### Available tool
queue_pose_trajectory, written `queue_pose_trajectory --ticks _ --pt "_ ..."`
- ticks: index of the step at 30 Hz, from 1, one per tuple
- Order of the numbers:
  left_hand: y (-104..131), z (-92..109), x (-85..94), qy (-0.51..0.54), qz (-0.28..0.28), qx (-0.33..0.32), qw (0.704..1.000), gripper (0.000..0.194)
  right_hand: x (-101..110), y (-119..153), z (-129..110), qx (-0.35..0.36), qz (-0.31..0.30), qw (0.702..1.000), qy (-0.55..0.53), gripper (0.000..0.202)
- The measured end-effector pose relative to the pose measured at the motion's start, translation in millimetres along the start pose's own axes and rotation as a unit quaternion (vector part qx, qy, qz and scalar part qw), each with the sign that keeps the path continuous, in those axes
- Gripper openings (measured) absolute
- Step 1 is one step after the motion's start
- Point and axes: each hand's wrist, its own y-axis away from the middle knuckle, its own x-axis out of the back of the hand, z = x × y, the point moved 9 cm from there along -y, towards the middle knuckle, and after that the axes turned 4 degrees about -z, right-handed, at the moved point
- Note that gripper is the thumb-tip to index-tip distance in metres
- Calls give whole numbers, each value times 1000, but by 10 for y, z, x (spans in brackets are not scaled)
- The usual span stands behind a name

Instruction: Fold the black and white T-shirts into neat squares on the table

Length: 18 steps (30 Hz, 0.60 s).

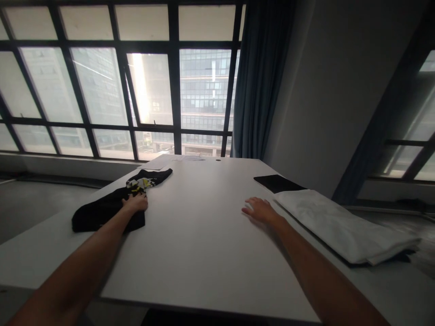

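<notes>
A crumpled black garment (105,210) with a white and yellow print lies on the left side of the white table. My left hand (136,203) rests on its right part, near the print, with the fingers stretched out and apart. Above the right half of the table is my right hand (260,209), its fingers spread and nothing in them. Closest to that hand are a folded white cloth (343,224) and, beyond it, a flat black item (280,183) whose kind I cannot make out.
The white table (200,244) stretches away toward large black-framed windows (149,90). Sheets of paper (152,166) lie at its far left end. A blue curtain (260,90) hangs behind the far right corner, beside a pale wall (316,104). Something dark shows under the white cloth.
</notes>
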Motion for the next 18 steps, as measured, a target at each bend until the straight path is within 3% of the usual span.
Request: queue_pose_trajectory --ticks 4,8,12,13,15,18 --pt "9 561 -137 18 -27 -42 999 60 -13 36 38 1 7 1000 -7 47" --pt "185 1546 -330 40 -55 -179 981 55 20 54 64 -2 15 1000 -22 46" --pt "706 2537 -481 62 -95 -330 937 48 108 84 -33 20 41 998 -51 46" --pt "906 2751 -482 74 -109 -375 918 46 135 93 -67 27 49 997 -59 46" --pt "1399 3113 -437 135 -176 -483 847 45 182 111 -146 47 65 994 -74 49" --pt "1975 3295 -274 227 -303 -548 746 42 217 142 -284 96 81 988 -91 60"
